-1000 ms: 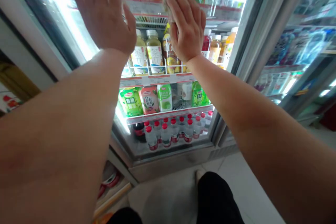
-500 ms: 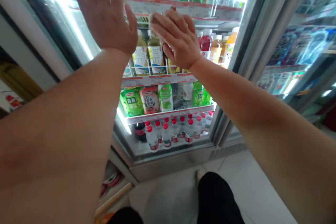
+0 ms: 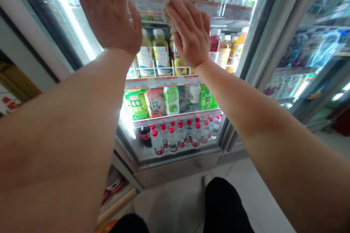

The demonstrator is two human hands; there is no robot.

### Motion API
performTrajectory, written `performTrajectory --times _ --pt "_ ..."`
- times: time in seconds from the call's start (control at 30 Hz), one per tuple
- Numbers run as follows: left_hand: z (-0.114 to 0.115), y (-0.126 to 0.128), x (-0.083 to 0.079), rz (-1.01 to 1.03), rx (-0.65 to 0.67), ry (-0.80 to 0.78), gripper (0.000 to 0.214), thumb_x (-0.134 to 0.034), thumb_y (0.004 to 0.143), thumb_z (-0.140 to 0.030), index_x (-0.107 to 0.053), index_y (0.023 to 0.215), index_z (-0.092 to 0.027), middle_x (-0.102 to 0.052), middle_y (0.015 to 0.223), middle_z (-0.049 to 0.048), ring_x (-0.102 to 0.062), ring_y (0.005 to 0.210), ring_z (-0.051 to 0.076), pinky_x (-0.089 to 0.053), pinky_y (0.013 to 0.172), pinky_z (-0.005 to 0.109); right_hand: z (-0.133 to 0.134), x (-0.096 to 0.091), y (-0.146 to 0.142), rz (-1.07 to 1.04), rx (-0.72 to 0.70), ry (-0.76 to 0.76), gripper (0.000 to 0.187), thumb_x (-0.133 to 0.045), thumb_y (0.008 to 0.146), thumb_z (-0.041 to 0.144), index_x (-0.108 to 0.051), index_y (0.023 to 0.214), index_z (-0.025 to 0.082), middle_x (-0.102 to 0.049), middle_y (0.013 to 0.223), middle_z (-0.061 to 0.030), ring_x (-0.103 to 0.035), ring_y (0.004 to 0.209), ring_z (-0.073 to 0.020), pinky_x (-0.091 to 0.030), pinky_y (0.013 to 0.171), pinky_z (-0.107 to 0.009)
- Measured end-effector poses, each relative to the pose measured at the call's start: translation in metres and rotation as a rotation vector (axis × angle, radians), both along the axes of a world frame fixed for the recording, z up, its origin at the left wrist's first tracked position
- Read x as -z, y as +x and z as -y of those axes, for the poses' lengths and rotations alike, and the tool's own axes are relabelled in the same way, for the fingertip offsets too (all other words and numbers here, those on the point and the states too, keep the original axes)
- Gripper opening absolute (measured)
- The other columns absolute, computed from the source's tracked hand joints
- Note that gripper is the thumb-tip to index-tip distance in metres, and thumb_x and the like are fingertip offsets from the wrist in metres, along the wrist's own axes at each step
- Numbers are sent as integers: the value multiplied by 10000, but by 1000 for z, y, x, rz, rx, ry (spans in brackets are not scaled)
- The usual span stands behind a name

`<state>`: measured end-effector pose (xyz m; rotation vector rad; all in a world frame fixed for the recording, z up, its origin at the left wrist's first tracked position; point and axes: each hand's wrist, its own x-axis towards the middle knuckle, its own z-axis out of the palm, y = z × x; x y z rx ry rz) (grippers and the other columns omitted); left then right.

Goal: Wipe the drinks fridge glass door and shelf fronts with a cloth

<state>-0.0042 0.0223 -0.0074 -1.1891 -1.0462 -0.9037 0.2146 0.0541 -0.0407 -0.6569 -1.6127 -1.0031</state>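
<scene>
Two hands are up on the cooler door [image 3: 258,25]. Our left hand [image 3: 109,11] lies flat on the glass toward the door's upper left, fingers spread and holding nothing. Our right hand [image 3: 190,31] is beside it, nearer the door's middle. Its fingers press a small cloth [image 3: 167,7] against the pane, and only a pale corner shows past the fingertips.

We judge the step to be wiping the upper glass. A further stroke would call for even pressure, with the cloth kept under the fingers while the left hand braces.

Behind the door stand juice bottles [image 3: 161,49] and, lower down, red-capped water [image 3: 172,138]. Below the door is pale tiled floor [image 3: 246,189], with our dark trouser leg [image 3: 224,207] over it. Right of the door is another cooler [image 3: 308,51] (its contents blurred).
</scene>
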Motion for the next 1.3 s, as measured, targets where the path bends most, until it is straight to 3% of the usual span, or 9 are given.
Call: performTrajectory --times 0.1,0.27,0.47,0.6,0.7,0.87,1.03,1.17,1.3 --pt "6 2 1 20 -17 -41 579 -86 1087 -424 -244 1621 -267 -9 1649 -178 374 1312 -38 -25 1247 285 2 2 -1 -167 17 17 581 -215 988 279 -560 1454 243 -518 1531 8 -432 1448 -220 -330 1230 -404" --pt "3 0 1 -3 33 -9 598 -66 1082 -455 -253 1616 -264 137 1595 -235 365 1338 -25 -6 1251 295 4 2 2 118 -30 -82 579 -259 946 316 -496 1456 453 -459 1553 140 -373 1485 -143 -295 1243 -367" --pt "8 3 3 37 1 -58 583 -60 1084 -434 -225 1623 -287 -52 1660 -155 282 1404 -45 -21 1249 305 -5 1 -1 -101 13 -3 580 -234 966 302 -532 1462 334 -485 1549 70 -402 1468 -173 -320 1230 -379" --pt "10 5 1 71 41 -96 596 -30 1089 -458 -237 1622 -295 -89 1666 -131 96 1515 31 -16 1250 325 -2 6 1 81 -58 -41 590 -283 939 300 -475 1496 342 -435 1584 65 -322 1516 -161 -240 1256 -362" --pt "8 5 1 86 73 -112 610 -29 1082 -478 -243 1621 -288 -84 1665 -137 82 1527 48 7 1253 334 -4 3 9 292 -155 -99 676 -314 857 290 -406 1525 346 -360 1616 83 -250 1536 -142 -155 1272 -377" --pt "5 2 2 73 116 -115 587 -73 1071 -460 -185 1630 -325 18 1653 -204 95 1536 63 23 1261 356 -6 -34 37 569 -161 -181 654 -333 856 238 -420 1464 463 -370 1593 151 -286 1513 -79 -196 1265 -393" --pt "-3 -5 1 38 196 -98 578 -96 1066 -478 -145 1632 -371 135 1605 -280 79 1550 100 39 1270 376 -3 -63 50 111 9 -13 564 -282 979 139 -442 1515 210 -442 1587 -41 -378 1489 -192 -334 1205 -505" --pt "-5 -5 0 18 190 -63 607 -42 1057 -484 -179 1632 -345 147 1586 -285 83 1549 109 18 1271 386 -13 -51 40 -96 47 97 521 -251 1029 168 -495 1489 153 -481 1557 -88 -367 1497 -213 -379 1179 -400" --pt "2 -2 0 32 89 -77 620 -13 1067 -478 -213 1625 -295 147 1590 -261 271 1448 9 25 1262 316 -11 -34 33 -99 84 126 499 -279 1057 285 -510 1484 169 -490 1551 -84 -394 1479 -234 -377 1177 -397"
